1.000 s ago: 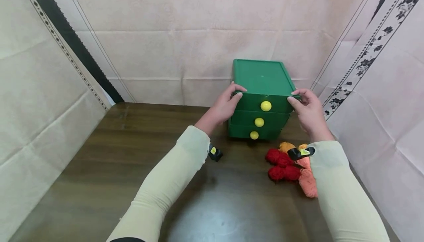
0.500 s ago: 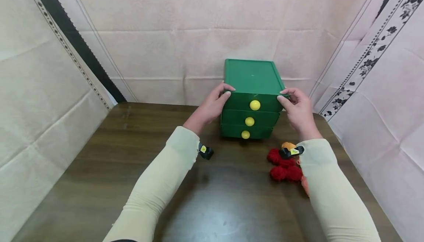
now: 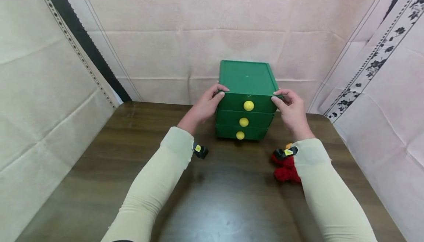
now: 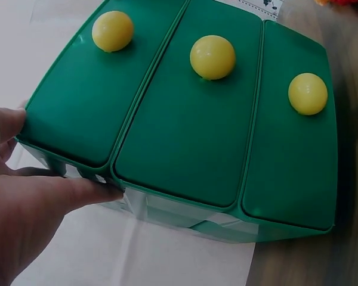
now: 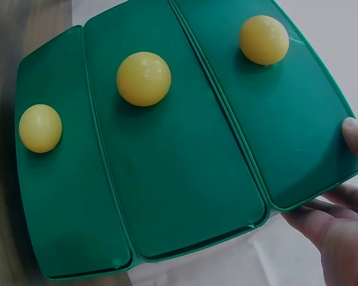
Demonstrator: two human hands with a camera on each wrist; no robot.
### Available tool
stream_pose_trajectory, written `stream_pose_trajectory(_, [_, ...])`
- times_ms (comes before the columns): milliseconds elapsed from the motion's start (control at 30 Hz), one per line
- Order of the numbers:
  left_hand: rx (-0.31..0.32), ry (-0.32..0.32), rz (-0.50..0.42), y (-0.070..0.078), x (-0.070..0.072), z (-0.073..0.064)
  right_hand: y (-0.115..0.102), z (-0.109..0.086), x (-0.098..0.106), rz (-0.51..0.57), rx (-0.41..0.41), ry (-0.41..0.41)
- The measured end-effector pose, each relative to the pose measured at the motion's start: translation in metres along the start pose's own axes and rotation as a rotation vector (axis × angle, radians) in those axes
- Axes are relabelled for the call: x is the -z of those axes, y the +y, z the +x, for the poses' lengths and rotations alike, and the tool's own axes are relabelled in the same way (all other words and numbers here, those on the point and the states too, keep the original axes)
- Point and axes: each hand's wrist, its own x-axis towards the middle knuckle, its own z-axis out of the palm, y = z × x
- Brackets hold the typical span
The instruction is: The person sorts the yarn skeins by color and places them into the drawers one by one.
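Note:
A small green drawer cabinet [image 3: 248,78] stands upright at the back of the table, its three drawers closed. Each drawer front carries a round yellow knob [image 3: 248,105]. My left hand [image 3: 206,105] grips the cabinet's upper left front corner. At the upper right front corner my right hand [image 3: 293,111] holds on, thumb against the top drawer's front. In the left wrist view, fingers of the left hand [image 4: 30,208] lie along the cabinet's side. The right wrist view shows the right hand [image 5: 346,232] with fingers under the edge and the thumb on the front.
Red yarn bundles [image 3: 285,172] lie on the brown table [image 3: 232,198], partly hidden behind my right sleeve [image 3: 324,183]. A bit of orange yarn [image 3: 289,146] shows beside the wrist strap. Pale cloth walls [image 3: 149,50] rise behind and on both sides.
The cabinet has shifted left along the table with both hands holding its corners. My right sleeve now covers the pink yarn and more of the red.

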Motion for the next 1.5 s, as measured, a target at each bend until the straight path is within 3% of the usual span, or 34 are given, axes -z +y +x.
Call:
stream_pose_trajectory(367, [0.005,0.031,0.008,-0.013,0.010,-0.003,0.002,0.000,-0.013,-0.027,-0.018,-0.001])
stream_pose_trajectory(733, [0.017,0.036,-0.049,-0.021,0.020,-0.005,0.006,0.002,-0.025,-0.048,-0.013,-0.014])
stream_pose_trajectory(1033, [0.012,0.027,-0.044,-0.006,0.019,-0.022,0.011,0.002,-0.027,-0.062,-0.054,-0.030])
stream_pose_trajectory(1500, [0.012,0.051,-0.047,-0.007,0.023,-0.024,0.014,0.003,-0.030,-0.025,-0.016,-0.074])
